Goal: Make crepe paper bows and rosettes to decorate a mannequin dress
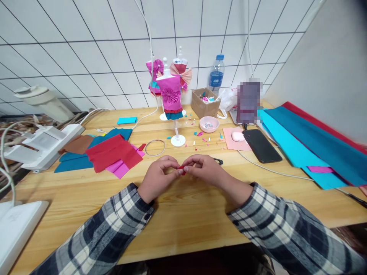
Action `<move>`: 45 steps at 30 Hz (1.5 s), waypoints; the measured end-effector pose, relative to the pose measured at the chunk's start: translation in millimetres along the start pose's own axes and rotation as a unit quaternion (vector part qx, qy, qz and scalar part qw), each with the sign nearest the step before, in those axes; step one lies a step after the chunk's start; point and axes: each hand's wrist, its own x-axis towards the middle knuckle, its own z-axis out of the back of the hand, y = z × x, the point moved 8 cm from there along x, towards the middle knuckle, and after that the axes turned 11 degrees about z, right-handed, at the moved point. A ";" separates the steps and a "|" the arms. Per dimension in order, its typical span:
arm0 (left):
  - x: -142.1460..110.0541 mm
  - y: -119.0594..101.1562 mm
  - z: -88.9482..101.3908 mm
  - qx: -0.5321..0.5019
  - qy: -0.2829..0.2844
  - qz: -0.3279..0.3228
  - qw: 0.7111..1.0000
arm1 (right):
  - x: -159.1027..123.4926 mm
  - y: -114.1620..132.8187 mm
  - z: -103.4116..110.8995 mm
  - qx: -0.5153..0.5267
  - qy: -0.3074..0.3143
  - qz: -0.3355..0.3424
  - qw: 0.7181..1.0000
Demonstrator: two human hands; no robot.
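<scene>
Between the fingertips of my two hands is a small piece of red crepe paper [183, 173], mostly covered by the fingers. My left hand [160, 176] pinches its left side. My right hand [205, 172] pinches it from the right, thumb and forefinger together. Both hands are just above the wooden table [183, 214]. Black scissors [218, 161] lie partly hidden behind my right hand. Beyond the hands stands a small white dress form [176, 131] wearing a magenta paper top [169, 93] with a pleated rosette, over red and teal ruffles.
Folded paper sheets [110, 151] and a thin ring [155, 148] lie left. Behind are more dressed forms [180, 67], a cardboard box [204, 103], a pink bowl [209, 125] and a bottle [217, 74]. A phone [262, 145] and long paper strips [321, 141] lie right; a power strip [54, 147] far left.
</scene>
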 end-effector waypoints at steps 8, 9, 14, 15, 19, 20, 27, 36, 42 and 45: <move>0.3 1.3 -0.4 0.026 -0.008 0.009 1.000 | -1.3 -3.3 2.8 0.009 -0.012 -0.027 1.000; -0.1 0.2 0.1 0.026 -0.012 0.007 1.000 | -1.5 -4.6 2.6 0.013 -0.012 -0.031 0.999; -1.2 -0.8 0.0 -0.006 -0.003 0.011 1.000 | -2.6 -6.4 -1.4 0.065 -0.011 -0.048 0.997; -1.0 0.3 0.0 -0.014 -0.002 0.015 1.000 | -2.9 -5.4 -2.1 0.073 -0.011 -0.050 0.996; -0.4 4.1 -0.7 -0.016 0.002 0.028 0.999 | -4.6 -3.9 -2.9 0.086 -0.016 -0.072 0.994; -0.5 3.7 -0.7 -0.009 0.001 0.027 1.000 | -4.9 -4.2 -2.8 0.086 -0.017 -0.077 0.993; -1.9 -2.9 -1.5 0.027 0.001 0.019 0.999 | -3.2 -7.4 -5.0 0.112 0.000 -0.074 0.991; 0.3 8.7 2.9 -0.036 -0.027 0.056 0.997 | -4.0 10.8 5.8 -0.036 -0.057 0.019 0.998; 0.3 8.8 -0.9 -0.010 -0.003 0.063 0.998 | -3.9 -0.2 -2.1 0.065 -0.015 -0.037 0.997; -0.6 4.8 -3.9 0.023 0.021 0.043 0.999 | -4.0 -6.2 -1.6 0.077 -0.021 -0.063 0.995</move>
